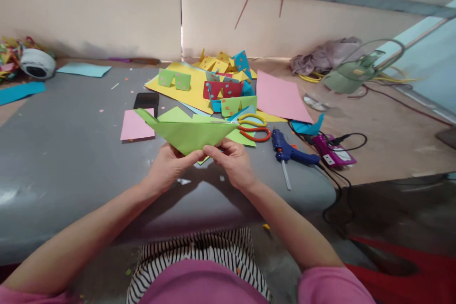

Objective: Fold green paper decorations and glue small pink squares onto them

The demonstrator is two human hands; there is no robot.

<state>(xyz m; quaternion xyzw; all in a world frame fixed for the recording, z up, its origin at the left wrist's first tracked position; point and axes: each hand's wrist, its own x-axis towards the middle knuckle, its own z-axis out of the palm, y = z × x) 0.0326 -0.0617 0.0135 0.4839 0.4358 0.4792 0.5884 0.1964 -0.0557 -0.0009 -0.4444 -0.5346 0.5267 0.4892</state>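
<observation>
The left hand [174, 164] and right hand [231, 159] pinch a creased, pointed green paper sheet [188, 135] (smooth, matte) between them.

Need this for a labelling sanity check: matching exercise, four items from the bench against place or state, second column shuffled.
Column 1
1. Bright green folded paper sheet
2. Flat black rectangular device
3. Blue plastic glue gun
4. Magenta power strip

Column 2
A. Clear stick jutting from it
B. Just beyond the small pink paper square
C. Black plug in it
D. Held between left hand and right hand

Pairs: 1-D, 2-B, 3-A, 4-C
</observation>
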